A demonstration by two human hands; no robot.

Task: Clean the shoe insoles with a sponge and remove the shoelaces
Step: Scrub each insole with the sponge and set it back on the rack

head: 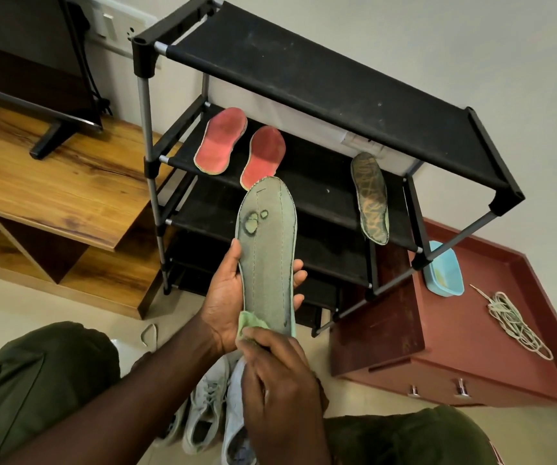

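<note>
Single head-worn view, forward and down

**A:** Near centre, the green insole (267, 250): matt woven cloth, stitched along the edge, with dark stain rings toward the far end.

**B:** The sponge (248, 322) at its near end is pale green, soft-looking and matt.

**A:** Behind it, the rack (320, 78): black fabric shelves, dusty, on dull grey metal tubes (144, 105) with black plastic joints.

**B:** The red insoles (220, 140) on it are matt, worn paler in patches.

**A:** On the left, the bench (52, 182) has a smooth wood-grain finish with a slight sheen. On the right, the cabinet (471, 330) is matt red-brown with shiny metal handles (460, 387).

**B:** The blue tub (444, 273) is smooth plastic, and the laces (512, 323) are woven cord.
</note>
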